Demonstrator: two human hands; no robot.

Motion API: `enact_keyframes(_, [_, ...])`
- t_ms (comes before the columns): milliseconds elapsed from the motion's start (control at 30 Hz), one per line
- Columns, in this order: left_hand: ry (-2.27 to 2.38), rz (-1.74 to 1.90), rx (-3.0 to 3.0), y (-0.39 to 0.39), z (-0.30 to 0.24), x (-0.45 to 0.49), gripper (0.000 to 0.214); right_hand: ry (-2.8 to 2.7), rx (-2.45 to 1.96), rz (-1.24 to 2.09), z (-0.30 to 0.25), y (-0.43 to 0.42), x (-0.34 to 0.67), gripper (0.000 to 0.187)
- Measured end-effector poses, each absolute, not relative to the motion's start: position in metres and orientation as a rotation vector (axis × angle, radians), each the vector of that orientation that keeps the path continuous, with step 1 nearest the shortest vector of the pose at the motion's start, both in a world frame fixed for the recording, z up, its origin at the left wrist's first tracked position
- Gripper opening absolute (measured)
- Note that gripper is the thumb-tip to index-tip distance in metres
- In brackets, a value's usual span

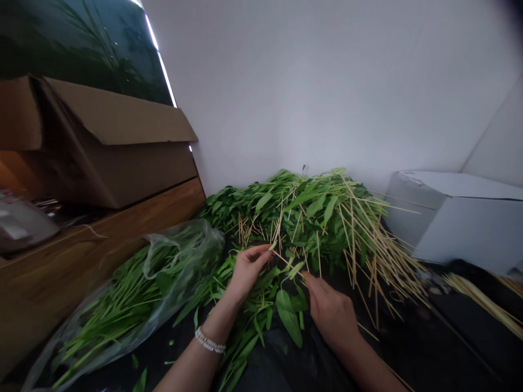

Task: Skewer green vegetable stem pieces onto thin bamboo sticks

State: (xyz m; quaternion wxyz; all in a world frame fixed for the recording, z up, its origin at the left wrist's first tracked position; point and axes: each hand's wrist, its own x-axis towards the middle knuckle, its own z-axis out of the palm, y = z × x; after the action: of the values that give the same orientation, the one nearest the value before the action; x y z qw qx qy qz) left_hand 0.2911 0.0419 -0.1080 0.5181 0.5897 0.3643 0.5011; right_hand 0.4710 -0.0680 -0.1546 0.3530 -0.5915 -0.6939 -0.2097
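Observation:
A big pile of green leafy stems [302,212] threaded on thin wooden skewers [368,245] lies against the white wall. My left hand [247,269], with a bead bracelet on its wrist, pinches a leaf stem at the pile's front edge. My right hand [330,313] is closed on a thin skewer that runs up toward the left hand's fingertips. Loose green leaves [288,318] lie between the two hands on a black sheet [408,348].
A clear plastic bag [134,294] full of green stems lies at the left. A wooden ledge [102,245] carries a cardboard box [114,147]. A white box [461,218] stands at the right, with more skewers [486,299] beside it.

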Motion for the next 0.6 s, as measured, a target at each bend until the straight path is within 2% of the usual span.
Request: enact_keyframes(600, [0.932, 1.192, 1.403, 0.0427, -0.1067, 0.289, 0.033, -1.794, -1.582, -0.562, -0.1598, -0.0677, 0.469, 0.035])
